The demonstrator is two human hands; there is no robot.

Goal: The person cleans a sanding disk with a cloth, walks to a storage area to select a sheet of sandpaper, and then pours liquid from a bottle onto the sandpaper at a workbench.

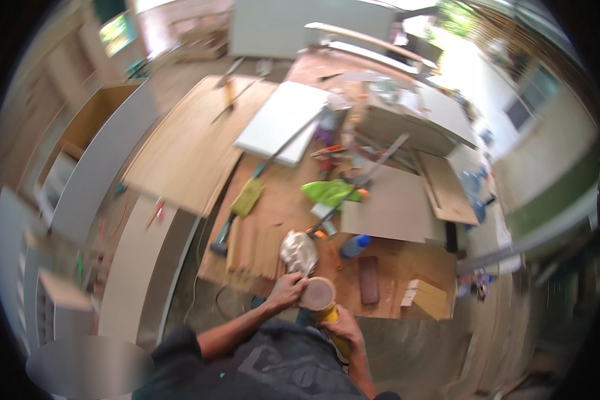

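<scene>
Close to my body I hold a yellow disc sander point(330, 317), its round brownish pad point(318, 293) turned upward. My right hand point(344, 325) is wrapped around the yellow body. At the pad's left rim, the closed fingers of my left hand point(288, 291) grip the edge; motion blur softens their detail. A crumpled whitish cloth or bag point(299, 252) lies on the workbench point(387, 257) just beyond my left hand. Farther right stand a blue-capped bottle point(355, 247) and, beside it, a dark reddish block point(369, 280).
Wood strips point(253, 247) and a yellow-green brush-like tool point(248, 197) lie left on the bench. A green cloth point(330, 193), a grey board point(387, 207) and a white panel point(283, 123) sit farther back. A light wooden board point(190, 140) and tall cabinet panels point(107, 160) flank the left.
</scene>
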